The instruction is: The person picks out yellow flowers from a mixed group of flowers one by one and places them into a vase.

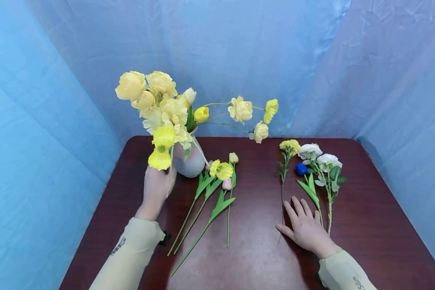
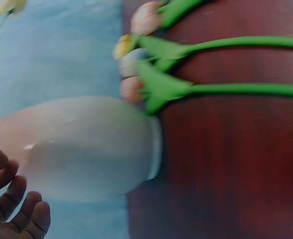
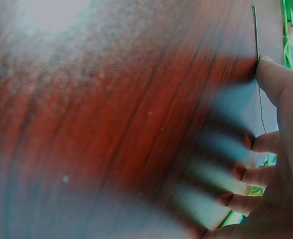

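My left hand (image 1: 156, 187) is beside the pale vase (image 1: 190, 159), behind a bright yellow flower (image 1: 162, 148) whose thin stem hangs across it. In the left wrist view its fingers (image 2: 18, 199) are loosely bent near the vase's narrower end, with no object visible between them. The vase holds a bouquet of cream and yellow flowers (image 1: 174, 110). My right hand (image 1: 308, 231) rests spread on the table, its thumb at the thin stem of a yellow carnation-like flower (image 1: 290, 147). Past its fingertips lie a blue tulip (image 1: 301, 169) and white flowers (image 1: 329, 162).
Several tulips, one with a pink head (image 1: 226, 184), lie in the middle of the dark red table (image 1: 261, 225). A yellow poppy-like flower (image 1: 222, 170) overlaps them in the head view. Long stems of the bouquet reach right over the table's back edge. Blue curtains (image 1: 239, 52) surround the table.
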Demonstrator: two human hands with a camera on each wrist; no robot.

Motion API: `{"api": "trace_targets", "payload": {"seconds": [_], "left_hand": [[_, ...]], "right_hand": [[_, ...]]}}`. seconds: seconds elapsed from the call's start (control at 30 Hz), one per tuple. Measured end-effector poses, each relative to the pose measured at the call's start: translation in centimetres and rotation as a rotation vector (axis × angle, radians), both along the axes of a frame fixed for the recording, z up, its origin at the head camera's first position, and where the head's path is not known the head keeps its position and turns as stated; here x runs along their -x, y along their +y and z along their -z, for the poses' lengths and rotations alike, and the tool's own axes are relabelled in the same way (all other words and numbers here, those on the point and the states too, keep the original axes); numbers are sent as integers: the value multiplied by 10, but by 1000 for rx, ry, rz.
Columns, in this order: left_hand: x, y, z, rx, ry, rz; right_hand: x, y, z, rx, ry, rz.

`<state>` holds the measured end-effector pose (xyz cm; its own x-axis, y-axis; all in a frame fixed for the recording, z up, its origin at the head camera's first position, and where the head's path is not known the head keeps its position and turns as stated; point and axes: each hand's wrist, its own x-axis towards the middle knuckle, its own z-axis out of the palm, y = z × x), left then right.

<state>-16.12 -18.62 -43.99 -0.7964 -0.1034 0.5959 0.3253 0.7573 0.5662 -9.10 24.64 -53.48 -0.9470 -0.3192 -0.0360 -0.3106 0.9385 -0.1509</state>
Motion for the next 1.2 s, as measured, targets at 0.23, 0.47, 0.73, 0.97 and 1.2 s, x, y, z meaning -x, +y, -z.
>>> {"api": "trace_targets", "payload": {"seconds": [0.23,0.47,0.73,0.97,1.2], "left_hand": [[-12,29,19,64,-283,82],[-16,66,28,220,-400,219],[-16,107,40,383,-342,338],[-14,134,43,592,-452,242],[-8,150,52,703,-517,151]], "right_hand": [[-1,-1,-1,-1,7,-2],[0,-1,-1,-8,14,-6],[0,-3,-2,-12,14,-2],[-1,-3,-2,-14,-5,3],[0,-2,0,-13,-5,9]]}}
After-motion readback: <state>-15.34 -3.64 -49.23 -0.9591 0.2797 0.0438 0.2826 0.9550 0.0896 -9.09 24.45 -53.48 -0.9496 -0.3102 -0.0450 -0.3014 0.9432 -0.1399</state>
